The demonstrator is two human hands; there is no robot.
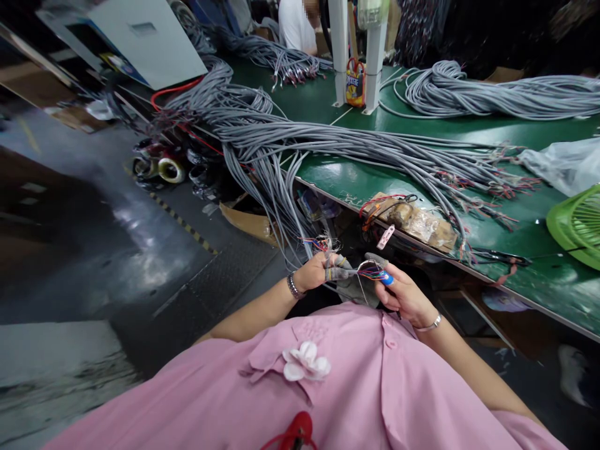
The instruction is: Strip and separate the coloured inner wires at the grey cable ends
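pinching the grey cable [350, 272] close in front of the shirt [225, 381], the left hand [323, 272] had its fingers closed round it, some of them in grey covers. from the cable's end the coloured wires [370, 273] fanned across a small gap to the right hand [405, 294], whose thumb and fingers were bent in on them; a blue wrap [387, 279] showed there, and exactly which strands were gripped could not be told. both hands hung in the air short of the bench [328, 172], whose near edge slanted down toward the right, leaving only a narrow dark gap beyond the fingertips. the shirt left little room behind. at that edge lay a taped block [415, 222], with a pink tag [386, 237] beside it, and farther right a black tool [504, 257] sat near the green fan [579, 228]. a thick cable bundle [267, 181] spilled over the edge near the left hand, crowding that corner. wider room opened on the left, where the floor [135, 250] ran past a striped tape line [182, 223].
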